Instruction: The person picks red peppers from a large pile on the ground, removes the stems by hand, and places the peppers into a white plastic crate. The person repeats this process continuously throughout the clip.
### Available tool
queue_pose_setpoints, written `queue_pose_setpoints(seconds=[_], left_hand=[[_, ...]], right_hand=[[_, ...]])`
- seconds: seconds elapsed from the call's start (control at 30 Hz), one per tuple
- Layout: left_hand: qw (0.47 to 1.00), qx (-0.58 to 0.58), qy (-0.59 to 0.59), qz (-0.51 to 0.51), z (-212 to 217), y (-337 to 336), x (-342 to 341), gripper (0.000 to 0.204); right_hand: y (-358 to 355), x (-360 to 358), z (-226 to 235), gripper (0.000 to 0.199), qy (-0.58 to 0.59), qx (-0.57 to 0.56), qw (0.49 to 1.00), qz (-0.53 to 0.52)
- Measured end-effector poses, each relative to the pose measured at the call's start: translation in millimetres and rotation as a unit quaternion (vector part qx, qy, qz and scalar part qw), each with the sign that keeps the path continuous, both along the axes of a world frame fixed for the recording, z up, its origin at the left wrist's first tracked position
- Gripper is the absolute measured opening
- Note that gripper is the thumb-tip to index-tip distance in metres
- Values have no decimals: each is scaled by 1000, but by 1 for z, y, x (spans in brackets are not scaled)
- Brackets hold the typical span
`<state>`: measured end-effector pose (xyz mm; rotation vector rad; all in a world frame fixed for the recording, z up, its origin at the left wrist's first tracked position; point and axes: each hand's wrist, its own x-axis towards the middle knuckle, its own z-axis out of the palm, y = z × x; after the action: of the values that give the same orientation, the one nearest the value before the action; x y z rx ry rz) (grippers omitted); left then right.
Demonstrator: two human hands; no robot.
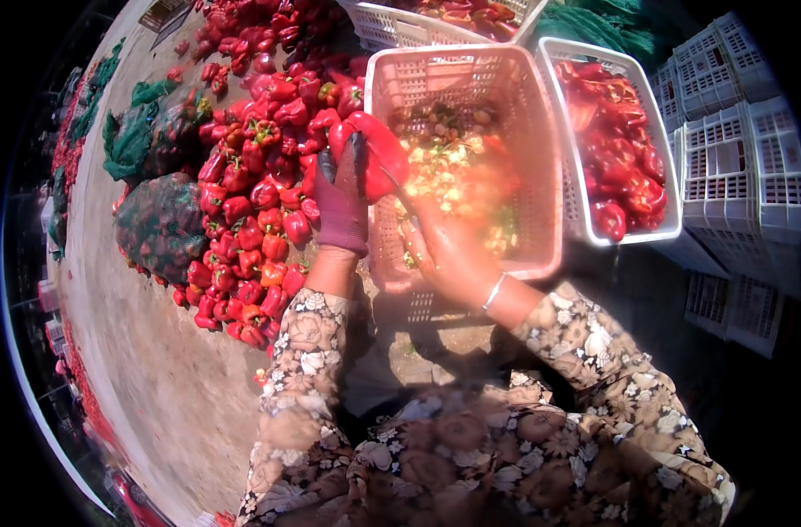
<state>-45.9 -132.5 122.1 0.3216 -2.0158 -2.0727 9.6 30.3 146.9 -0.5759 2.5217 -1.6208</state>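
My left hand (343,206), in a purple glove with dark fingertips, is closed around a large red bell pepper (384,145) beside the near-left rim of a pink plastic crate (551,176). My bare right hand (449,244), with a bracelet at the wrist, grips a slim knife (397,186). Its thin blade touches or lies just in front of the pepper; which one I cannot tell. Below my hands, pale yellowish pepper cores and green stem scraps (440,176) lie inside the pink crate. The knife's handle is mostly hidden by my fingers.
Left of the crate spreads a big heap of red peppers (242,237), with a filled dark net sack (160,227) alongside. At right stands a white crate (673,211) of cut peppers. Stacked white crates (725,167) rise farther right. Another white crate (391,31) sits behind.
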Motion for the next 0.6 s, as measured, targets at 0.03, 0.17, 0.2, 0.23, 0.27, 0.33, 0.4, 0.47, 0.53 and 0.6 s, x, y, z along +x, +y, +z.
queue_pose_setpoints(seconds=[0.03,0.17,0.2,0.23,0.27,0.33,0.4,0.47,0.53,0.6], left_hand=[[1000,6,8,3,-2,-2,-3,41],[993,109,-26,46,-10,-10,-19,45],[981,170,-69,60,-8,-8,-27,46],[964,228,-113,69,-6,-6,-35,47],[966,210,-121,93,-1,-10,-39,50],[964,219,-140,47,-17,-42,-49,53],[947,266,-145,-105,-11,-50,-40,43],[954,213,-175,-115,-19,-36,-26,45],[966,170,-143,-131,-32,-11,-16,47],[946,-242,21,-214,-41,7,-7,47]], right_hand=[[-2,0,-4,31,-17,3,1000,-3],[-1,4,-11,27,-21,73,997,-11],[5,3,-9,26,-19,82,996,-13],[10,3,-7,25,-17,91,996,-18],[11,4,-5,25,-41,77,996,-5],[16,2,1,25,-7,47,998,-28],[17,-15,-1,28,36,-16,997,-71],[15,-37,-6,38,77,-41,988,-129],[28,-49,-2,55,-53,-28,990,-130],[41,-51,-15,57,-49,-45,987,-144]])
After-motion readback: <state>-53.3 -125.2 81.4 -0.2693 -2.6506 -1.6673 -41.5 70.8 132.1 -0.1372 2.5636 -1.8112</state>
